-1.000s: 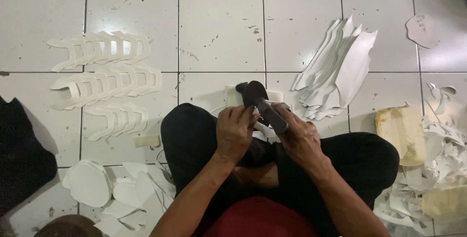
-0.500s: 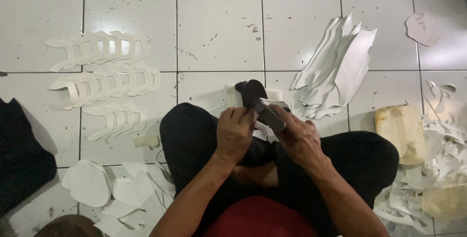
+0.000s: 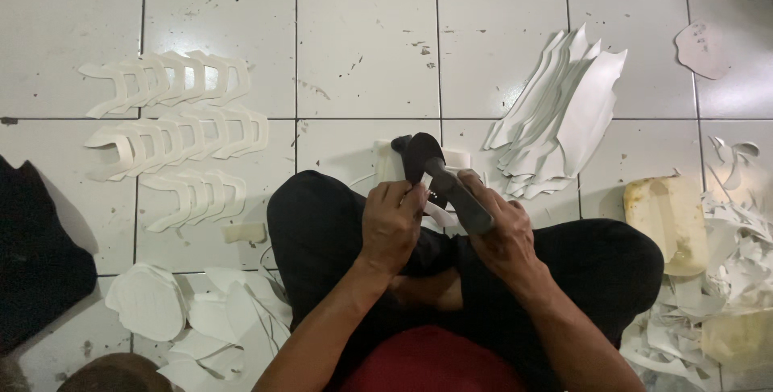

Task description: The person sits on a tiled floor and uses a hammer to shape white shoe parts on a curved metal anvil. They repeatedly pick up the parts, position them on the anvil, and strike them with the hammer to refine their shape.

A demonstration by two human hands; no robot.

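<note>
I sit cross-legged on a white tiled floor. My left hand (image 3: pixel 392 227) pinches a small white cut piece (image 3: pixel 441 215) against a black curved shoe-shaped form (image 3: pixel 420 153) that stands in front of my knees. My right hand (image 3: pixel 499 235) is closed round the dark handle of a black tool (image 3: pixel 459 195), whose tip rests at the white piece. Both hands nearly touch above my lap. A white block (image 3: pixel 390 160) lies under the black form.
Three rows of white U-shaped cut pieces (image 3: pixel 173 122) lie to the left. A fanned stack of white sheets (image 3: pixel 564 114) lies to the right. A yellowish block (image 3: pixel 667 219) and white scraps (image 3: pixel 737 235) sit far right. More white offcuts (image 3: pixel 193 315) lie lower left beside dark cloth (image 3: pixel 36 263).
Almost nothing differs. My hands stay together on the white piece and the tool, with only slight shifts of the fingers.
</note>
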